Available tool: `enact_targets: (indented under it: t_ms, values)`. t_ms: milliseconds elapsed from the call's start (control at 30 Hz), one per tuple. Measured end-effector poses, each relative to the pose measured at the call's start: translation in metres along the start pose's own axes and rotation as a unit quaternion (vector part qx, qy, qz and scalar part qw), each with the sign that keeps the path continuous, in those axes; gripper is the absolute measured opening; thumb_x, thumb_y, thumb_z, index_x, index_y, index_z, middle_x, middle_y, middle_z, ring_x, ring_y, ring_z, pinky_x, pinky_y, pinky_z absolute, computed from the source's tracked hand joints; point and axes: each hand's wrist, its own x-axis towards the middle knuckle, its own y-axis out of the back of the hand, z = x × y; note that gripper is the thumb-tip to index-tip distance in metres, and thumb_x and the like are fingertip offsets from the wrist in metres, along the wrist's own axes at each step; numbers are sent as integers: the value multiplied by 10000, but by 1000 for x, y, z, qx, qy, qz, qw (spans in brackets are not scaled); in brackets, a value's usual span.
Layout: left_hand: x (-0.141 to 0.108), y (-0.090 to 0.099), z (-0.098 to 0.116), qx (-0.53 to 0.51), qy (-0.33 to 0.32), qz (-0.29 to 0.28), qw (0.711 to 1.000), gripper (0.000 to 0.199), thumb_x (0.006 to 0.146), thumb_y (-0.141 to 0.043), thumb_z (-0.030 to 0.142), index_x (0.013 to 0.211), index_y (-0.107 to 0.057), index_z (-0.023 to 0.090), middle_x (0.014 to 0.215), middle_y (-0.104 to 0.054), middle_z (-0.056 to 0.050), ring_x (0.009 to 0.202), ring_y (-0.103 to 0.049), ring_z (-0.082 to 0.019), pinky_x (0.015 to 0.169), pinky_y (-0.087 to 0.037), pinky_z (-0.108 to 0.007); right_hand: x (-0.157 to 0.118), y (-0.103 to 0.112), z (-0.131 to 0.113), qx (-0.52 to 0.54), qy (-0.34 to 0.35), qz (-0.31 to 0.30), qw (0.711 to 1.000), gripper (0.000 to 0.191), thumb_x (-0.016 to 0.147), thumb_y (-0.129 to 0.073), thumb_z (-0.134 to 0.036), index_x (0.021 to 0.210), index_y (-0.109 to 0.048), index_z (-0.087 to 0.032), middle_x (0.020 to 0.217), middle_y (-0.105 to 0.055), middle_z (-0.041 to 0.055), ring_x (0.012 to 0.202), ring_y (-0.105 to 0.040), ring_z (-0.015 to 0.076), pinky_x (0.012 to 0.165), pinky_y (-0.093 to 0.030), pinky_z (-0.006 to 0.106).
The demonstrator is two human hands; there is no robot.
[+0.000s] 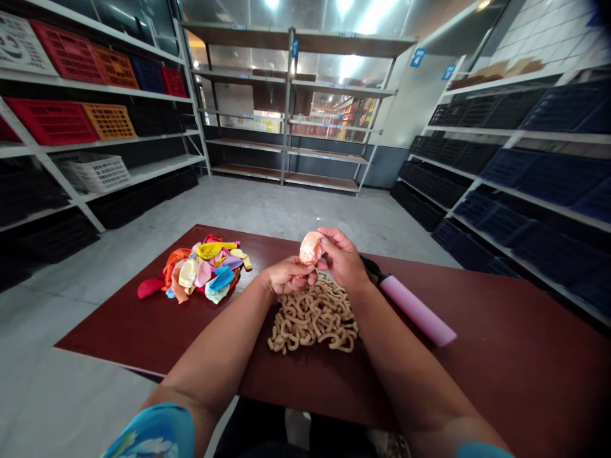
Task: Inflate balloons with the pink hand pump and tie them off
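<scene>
1. Looking nearest first, I have heaped brown curved pieces (315, 312) at lower centre on the dark red tabletop (501, 343), loose and tangled.
2. Right of them lies a pink cylinder (417, 310), slanted, untouched by either grip.
3. Above the heap, my left grip (292, 273) is closed, fingertips pinching the lower edge of a bulging peach balloon (310, 248); my right grip (341, 254) closes on its right side. I can't tell what fills it.
4. At centre left, mixed-colour balloons (202, 272) lie limp and piled. I'd judge one balloon is being handled, with these unhandled.
5. Farthest off, upper centre, stands metal shelving (287, 108).
</scene>
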Motion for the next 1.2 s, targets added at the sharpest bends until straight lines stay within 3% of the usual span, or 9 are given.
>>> enact_targets:
  t_ms: [100, 233, 433, 567, 633, 800, 900, 1033, 1200]
  values:
    - [1, 0, 4, -55, -45, 15, 997, 277, 789, -569, 283, 985, -622, 96, 537, -454, 17, 374, -276, -10, 336, -184, -119, 5, 10, 5, -101, 23, 12, 995, 308, 767, -555, -384, 1042, -550, -244, 984, -631, 11, 871, -582, 130, 792, -450, 287]
    - [3, 1, 9, -151, -176, 105, 967, 265, 813, -534, 293, 1029, -603, 156, 542, -384, 34, 427, -327, -42, 379, -267, -144, 12, 44, 6, -295, -59, 47, 952, 343, 762, -544, -371, 1061, -540, -202, 1046, -623, 55, 902, -588, 159, 821, -438, 325]
    - [10, 24, 7, -225, -291, 187, 911, 228, 822, -483, 159, 1028, -580, 177, 672, -513, -4, 552, -481, -78, 506, -398, -205, -7, 120, -12, -611, -129, 39, 780, 414, 758, -529, -405, 1098, -559, -170, 1166, -576, 131, 1060, -532, 263, 868, -396, 380]
    - [12, 39, 3, -233, -300, 249, 891, 214, 794, -510, 109, 985, -585, 172, 736, -558, -12, 617, -550, -94, 600, -457, -256, -50, 155, -14, -700, -236, 60, 671, 651, 654, -567, -608, 1160, -529, -201, 1213, -533, 166, 1085, -496, 377, 819, -387, 502]
    - [12, 43, 2, -235, -308, 253, 886, 213, 784, -520, 100, 975, -586, 169, 745, -565, -12, 632, -565, -99, 635, -471, -280, -70, 164, -11, -715, -281, 47, 639, 722, 602, -584, -650, 1171, -507, -214, 1204, -536, 164, 1053, -511, 396, 773, -398, 519]
    - [12, 49, 1, -252, -320, 259, 876, 199, 768, -521, 76, 939, -577, 161, 742, -580, -12, 635, -569, -101, 661, -476, -288, -85, 157, -8, -712, -293, 31, 637, 546, 703, -553, -494, 1126, -484, -155, 1099, -589, 154, 944, -583, 317, 688, -427, 392]
    - [11, 51, 3, -263, -321, 275, 867, 203, 750, -492, 27, 890, -564, 156, 744, -595, -19, 659, -580, -106, 695, -478, -294, -69, 127, -15, -698, -210, 19, 685, 467, 750, -506, -476, 1109, -494, -178, 1072, -601, 129, 906, -591, 282, 646, -409, 345]
    - [8, 55, 5, -272, -345, 283, 853, 208, 724, -480, -24, 823, -539, 149, 742, -599, -21, 704, -596, -107, 758, -477, -306, -42, 82, -26, -668, -75, -80, 736, 439, 708, -587, -430, 1105, -515, -257, 1065, -611, 60, 909, -575, 236, 639, -382, 290]
    - [8, 63, 8, -276, -380, 317, 824, 206, 726, -467, -50, 780, -516, 143, 745, -599, -24, 741, -612, -114, 772, -485, -305, -25, 56, -25, -681, -20, -128, 721, 428, 682, -622, -350, 1086, -522, -250, 1050, -611, 54, 895, -564, 218, 654, -361, 276]
